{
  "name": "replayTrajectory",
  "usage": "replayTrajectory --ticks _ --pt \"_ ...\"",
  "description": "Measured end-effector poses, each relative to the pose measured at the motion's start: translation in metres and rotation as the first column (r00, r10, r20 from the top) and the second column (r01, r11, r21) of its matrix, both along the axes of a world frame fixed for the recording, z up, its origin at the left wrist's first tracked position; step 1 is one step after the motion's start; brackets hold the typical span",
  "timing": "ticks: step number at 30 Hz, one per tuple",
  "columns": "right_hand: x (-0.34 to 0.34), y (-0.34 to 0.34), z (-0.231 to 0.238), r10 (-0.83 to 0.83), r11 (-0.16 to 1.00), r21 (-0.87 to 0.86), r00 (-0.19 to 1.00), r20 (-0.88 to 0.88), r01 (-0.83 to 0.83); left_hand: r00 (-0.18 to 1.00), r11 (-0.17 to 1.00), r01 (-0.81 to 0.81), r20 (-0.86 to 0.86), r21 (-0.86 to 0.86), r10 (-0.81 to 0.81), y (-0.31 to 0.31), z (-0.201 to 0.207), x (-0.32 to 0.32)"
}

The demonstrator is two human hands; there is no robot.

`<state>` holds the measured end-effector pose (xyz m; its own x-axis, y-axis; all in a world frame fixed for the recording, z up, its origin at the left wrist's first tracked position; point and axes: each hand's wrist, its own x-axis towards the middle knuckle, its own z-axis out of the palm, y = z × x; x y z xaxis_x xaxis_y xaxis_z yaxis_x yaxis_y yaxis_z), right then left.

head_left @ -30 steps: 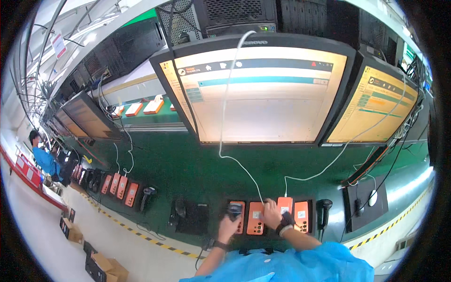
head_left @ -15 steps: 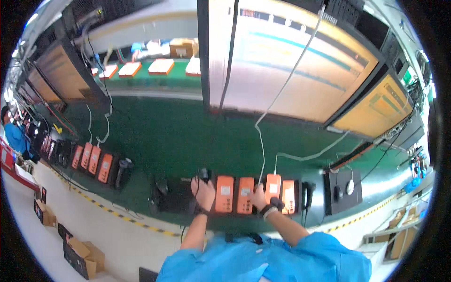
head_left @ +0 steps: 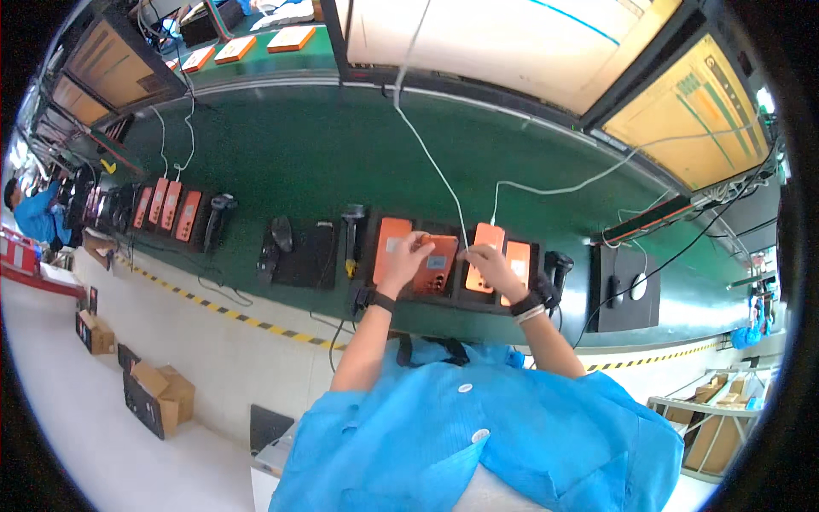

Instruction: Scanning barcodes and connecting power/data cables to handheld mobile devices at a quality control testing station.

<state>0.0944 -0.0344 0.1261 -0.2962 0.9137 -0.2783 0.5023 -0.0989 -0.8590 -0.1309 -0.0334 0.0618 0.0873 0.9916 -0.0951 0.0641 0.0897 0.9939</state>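
Several flat orange phones with dark round lenses lie side by side in a black tray (head_left: 461,299) in front of me. My left hand (head_left: 403,266) is closed on the upper left edge of the second phone (head_left: 438,266), which looks slightly tilted. Just right of it, my right hand (head_left: 495,271) pinches the end of a white cable (head_left: 444,181) by that phone's upper right corner. Whether the plug touches the phone is hidden by my fingers. The leftmost phone (head_left: 391,239) lies partly behind my left hand. Another phone (head_left: 485,243) has a second white cable at its top.
A barcode scanner (head_left: 351,239) stands left of the tray, another scanner (head_left: 558,266) right of it. Farther left are a dark mouse (head_left: 281,234) and a black mat (head_left: 309,260). A white mouse (head_left: 638,287) sits at right. Large screens (head_left: 503,51) line the back of the green bench (head_left: 299,154).
My left hand has let go of the barcode scanner and moved right onto the second phone. My right hand still holds the cable end. The view has tilted downward.
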Motion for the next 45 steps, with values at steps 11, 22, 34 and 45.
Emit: replayTrajectory --ticks 11,22,34,45 --pt "-0.034 0.01 0.012 0.096 0.955 0.295 0.972 -0.213 -0.03 0.997 0.999 -0.051 0.052 0.007 0.051 -0.042 0.024 0.011" --pt "-0.041 0.003 0.005 0.157 0.832 0.537 0.988 0.017 -0.141 0.983 0.983 -0.184 -0.022 0.026 0.184 -0.066 0.023 0.015" --pt "-0.022 0.067 -0.059 0.177 0.947 0.291 0.978 -0.114 -0.138 0.776 0.701 -0.623 -0.387 -0.347 0.498 -0.322 -0.166 -0.076" --pt "-0.195 -0.034 -0.043 0.689 0.639 0.051 0.601 0.405 -0.767 0.815 0.52 -0.515 -0.577 -0.681 0.052 -0.517 -0.226 -0.11"
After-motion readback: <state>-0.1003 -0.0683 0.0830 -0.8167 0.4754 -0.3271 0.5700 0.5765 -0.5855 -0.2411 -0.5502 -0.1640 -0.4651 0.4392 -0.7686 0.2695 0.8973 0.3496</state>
